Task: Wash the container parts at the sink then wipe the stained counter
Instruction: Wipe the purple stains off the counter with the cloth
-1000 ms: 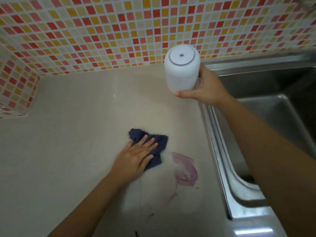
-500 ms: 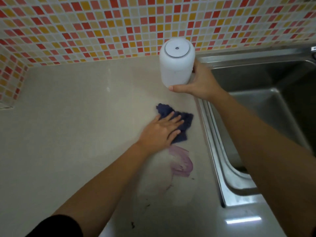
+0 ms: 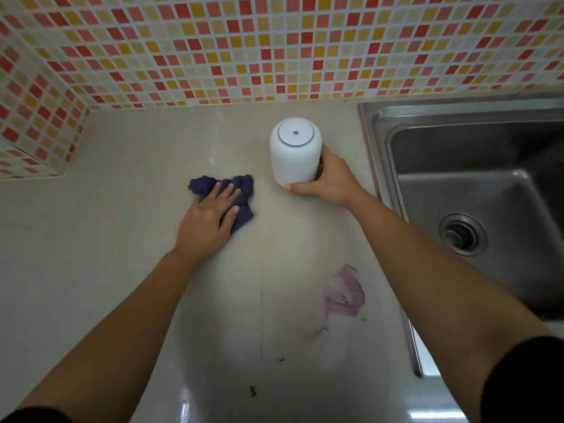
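Since the wiping falls to the left hand (image 3: pixel 207 222), what matters on the pale counter (image 3: pixel 122 270) is that the purple stain (image 3: pixel 345 293) lies on the person's side of both hands, between the two forearms and close to the right one. The coming stroke is therefore a pull back toward the body and to the right. The left hand lies flat, fingers straight, pressing a crumpled dark blue cloth (image 3: pixel 241 190) well short of the stain. The right hand (image 3: pixel 331 180) is curled round the lower part of a white container (image 3: pixel 294 154) just beside the cloth. The container stands upright, a round end with a small centre hole facing up, and whether its base touches the counter I cannot tell. The stain is longer from far to near, with a faint smear trailing off to the near left. A mosaic wall (image 3: pixel 274 47) of red, orange and cream tiles backs the counter, and a steel sink (image 3: pixel 374 141) with its drain (image 3: pixel 462 235) adjoins it on the right. A few dark specks (image 3: pixel 252 390) dot the glossy near edge and probably need a pass too.
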Demonstrator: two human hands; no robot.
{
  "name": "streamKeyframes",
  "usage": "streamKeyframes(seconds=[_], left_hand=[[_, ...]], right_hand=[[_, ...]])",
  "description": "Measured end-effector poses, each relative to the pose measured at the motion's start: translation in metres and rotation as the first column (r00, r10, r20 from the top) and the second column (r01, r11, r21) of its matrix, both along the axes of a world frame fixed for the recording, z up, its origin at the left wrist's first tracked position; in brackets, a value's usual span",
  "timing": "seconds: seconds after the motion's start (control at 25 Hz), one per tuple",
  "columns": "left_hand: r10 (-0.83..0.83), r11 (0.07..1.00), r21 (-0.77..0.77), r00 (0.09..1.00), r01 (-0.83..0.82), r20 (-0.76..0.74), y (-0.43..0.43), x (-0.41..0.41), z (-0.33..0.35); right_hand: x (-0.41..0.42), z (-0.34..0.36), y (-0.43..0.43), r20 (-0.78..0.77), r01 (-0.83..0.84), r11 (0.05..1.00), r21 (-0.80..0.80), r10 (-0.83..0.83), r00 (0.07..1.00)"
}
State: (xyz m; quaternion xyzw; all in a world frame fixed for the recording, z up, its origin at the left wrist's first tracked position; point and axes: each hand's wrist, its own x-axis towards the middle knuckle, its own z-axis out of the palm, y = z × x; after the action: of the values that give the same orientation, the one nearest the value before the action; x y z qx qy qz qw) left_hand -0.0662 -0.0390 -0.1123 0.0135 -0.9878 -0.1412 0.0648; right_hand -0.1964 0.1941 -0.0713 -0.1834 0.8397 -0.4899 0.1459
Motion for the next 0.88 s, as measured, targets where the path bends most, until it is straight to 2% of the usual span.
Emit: streamKeyframes(seconds=[0.16, 0.28, 0.36, 0.44, 0.48, 0.68, 0.8, 0.88], left_hand=[[-0.137, 0.990, -0.009, 0.990, 0.138, 0.036, 0.037, 0.083, -0.001], [-0.250, 0.968, -0.013, 0.967, 0.251, 0.044, 0.013, 0.120, 0.006], [-0.151, 0.988, -0.023, 0.988, 0.151, 0.019, -0.012, 0.112, 0.008], [0.005, 1.000, 0.017, 1.000, -0.005, 0.024, -0.014, 0.086, 0.010], [0.021, 0.999, 0.030, 1.000, -0.021, 0.015, -0.002, 0.073, 0.008], [-0.287, 0.956, 0.045, 0.956, 0.289, -0.059, 0.124, 0.043, -0.005], [-0.506, 0.860, 0.051, 0.862, 0.507, -0.033, 0.167, 0.066, 0.003], [-0.622, 0.783, 0.015, 0.783, 0.622, 0.001, 0.146, 0.094, 0.007]], right_hand=[[-0.006, 0.002, 0.002, -0.012, -0.088, 0.990, 0.113, 0.090, 0.996], [-0.002, 0.010, 0.022, -0.052, -0.137, 0.902, 0.409, 0.173, 0.984], [0.026, 0.014, 0.056, -0.084, -0.122, 0.813, 0.569, 0.206, 0.975], [0.077, 0.017, 0.098, -0.132, -0.071, 0.785, 0.615, 0.192, 0.972], [0.105, 0.014, 0.116, -0.125, -0.059, 0.781, 0.622, 0.174, 0.977], [0.210, -0.007, 0.179, -0.040, -0.107, 0.679, 0.726, 0.197, 0.980], [0.222, -0.017, 0.187, -0.145, -0.046, 0.630, 0.775, 0.248, 0.958], [0.219, -0.017, 0.184, -0.175, -0.028, 0.618, 0.785, 0.265, 0.948]])
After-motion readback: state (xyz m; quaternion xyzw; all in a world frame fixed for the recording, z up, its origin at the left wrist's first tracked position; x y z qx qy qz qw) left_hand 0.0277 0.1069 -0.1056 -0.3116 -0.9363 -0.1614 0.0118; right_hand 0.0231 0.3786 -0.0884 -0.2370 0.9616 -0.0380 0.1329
